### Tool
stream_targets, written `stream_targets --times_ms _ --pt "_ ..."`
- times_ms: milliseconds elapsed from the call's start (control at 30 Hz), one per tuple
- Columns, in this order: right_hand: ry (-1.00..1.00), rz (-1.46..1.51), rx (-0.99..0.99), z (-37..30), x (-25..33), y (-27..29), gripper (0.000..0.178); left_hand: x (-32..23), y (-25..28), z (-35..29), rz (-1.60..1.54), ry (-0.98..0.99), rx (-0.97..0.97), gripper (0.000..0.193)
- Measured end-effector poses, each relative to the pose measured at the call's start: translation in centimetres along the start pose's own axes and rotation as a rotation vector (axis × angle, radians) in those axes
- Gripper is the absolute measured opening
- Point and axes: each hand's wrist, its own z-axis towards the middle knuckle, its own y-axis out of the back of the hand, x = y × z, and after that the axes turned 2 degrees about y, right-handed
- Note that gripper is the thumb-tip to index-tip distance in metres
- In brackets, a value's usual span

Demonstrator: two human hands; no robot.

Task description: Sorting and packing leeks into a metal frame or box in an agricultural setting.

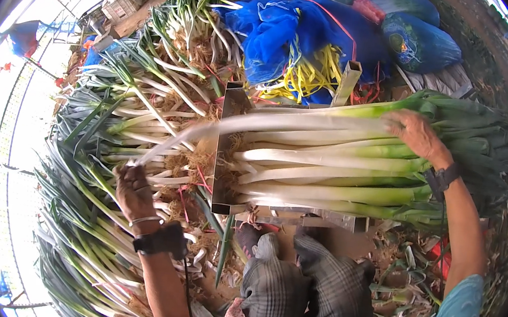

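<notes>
A large bundle of leeks lies sideways in a metal frame, roots against the frame's left plate and green leaves to the right. My left hand is closed, left of the frame, pinching one end of a long pale strip. It looks like a leek's outer leaf, blurred by motion, and arcs up and right across the top of the bundle. My right hand curls over a leek at the bundle's far side, where white turns to green; the strip's right end reaches its fingers.
A pile of untrimmed leeks spreads along the left. Beyond the frame lie blue netting, yellow ties and filled blue net bags. My knees are close below the frame. Leaf scraps litter the ground at right.
</notes>
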Motion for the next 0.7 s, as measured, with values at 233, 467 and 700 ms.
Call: stream_targets --times_ms 233,467,700 --pt "-0.062 0.066 -0.033 -1.7 2.9 4.4 0.037 2.3 -9.2 -2.7 0.893 -0.031 -0.094 0.035" --pt "0.122 -0.113 -0.086 -4.5 7.4 9.1 0.025 5.9 -15.5 -1.5 1.565 -0.282 0.468 0.030" --pt "0.324 -0.366 -0.161 -7.9 12.6 10.7 0.023 4.7 -10.7 -3.4 1.340 0.237 0.040 0.025"
